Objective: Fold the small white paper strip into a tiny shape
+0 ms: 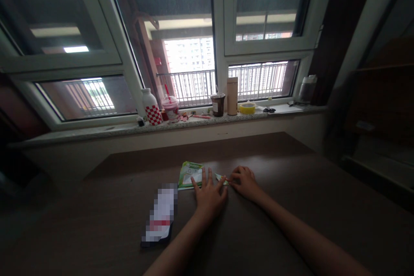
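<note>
Presently, toward far edge of surface (278, 155): left hand (209, 198) splayed over green packet (190, 173); right hand (247, 184) bunched at small scrap (219, 177), grip unclear.

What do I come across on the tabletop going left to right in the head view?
A pixelated item, then the green packet, then your left hand, then your right hand.

A stone windowsill (80, 132) carries, from its right end leftward: one lidded container (308, 90), black scissors (269, 110), yellow tape roll (247, 109), tan flask (232, 97), dark cup (217, 106), pink drink cup (170, 109), white bottle (152, 110) with red-checked base. The table (287, 168) bears one pixelated white item (161, 211), nearer its left edge than its right.
</note>
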### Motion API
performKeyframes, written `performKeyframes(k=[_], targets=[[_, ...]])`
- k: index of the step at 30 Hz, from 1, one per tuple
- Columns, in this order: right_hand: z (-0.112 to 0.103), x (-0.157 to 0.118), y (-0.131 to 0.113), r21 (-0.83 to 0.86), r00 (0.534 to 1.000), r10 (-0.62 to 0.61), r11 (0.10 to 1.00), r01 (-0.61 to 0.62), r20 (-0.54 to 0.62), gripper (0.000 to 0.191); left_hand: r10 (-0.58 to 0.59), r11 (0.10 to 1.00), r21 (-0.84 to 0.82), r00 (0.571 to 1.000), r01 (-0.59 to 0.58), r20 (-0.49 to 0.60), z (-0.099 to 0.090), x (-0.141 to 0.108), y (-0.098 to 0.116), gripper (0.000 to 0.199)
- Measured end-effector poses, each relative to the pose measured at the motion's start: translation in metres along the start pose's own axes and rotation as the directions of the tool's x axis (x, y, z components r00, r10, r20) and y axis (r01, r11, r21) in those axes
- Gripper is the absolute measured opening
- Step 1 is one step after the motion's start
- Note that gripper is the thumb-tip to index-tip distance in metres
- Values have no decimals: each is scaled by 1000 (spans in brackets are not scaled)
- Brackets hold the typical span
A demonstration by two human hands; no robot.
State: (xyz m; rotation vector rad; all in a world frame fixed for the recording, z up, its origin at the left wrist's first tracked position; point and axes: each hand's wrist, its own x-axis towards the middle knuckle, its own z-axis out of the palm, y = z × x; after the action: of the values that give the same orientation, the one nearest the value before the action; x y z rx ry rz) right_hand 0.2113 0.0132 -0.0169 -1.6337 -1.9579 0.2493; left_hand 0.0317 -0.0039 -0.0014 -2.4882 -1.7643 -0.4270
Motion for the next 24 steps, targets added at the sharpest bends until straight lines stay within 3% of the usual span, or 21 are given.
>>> performKeyframes(k=[15,24], targets=[[-1,0,0,-10,1000,-1,1000,1,11,11,4,1000,9,999,-3,-44,-1,-1,2,46],[-5,-2,-3,-18,1000,7,1000,-7,23,12,12,1000,25,1000,-12,-14,-8,-3,3,47]])
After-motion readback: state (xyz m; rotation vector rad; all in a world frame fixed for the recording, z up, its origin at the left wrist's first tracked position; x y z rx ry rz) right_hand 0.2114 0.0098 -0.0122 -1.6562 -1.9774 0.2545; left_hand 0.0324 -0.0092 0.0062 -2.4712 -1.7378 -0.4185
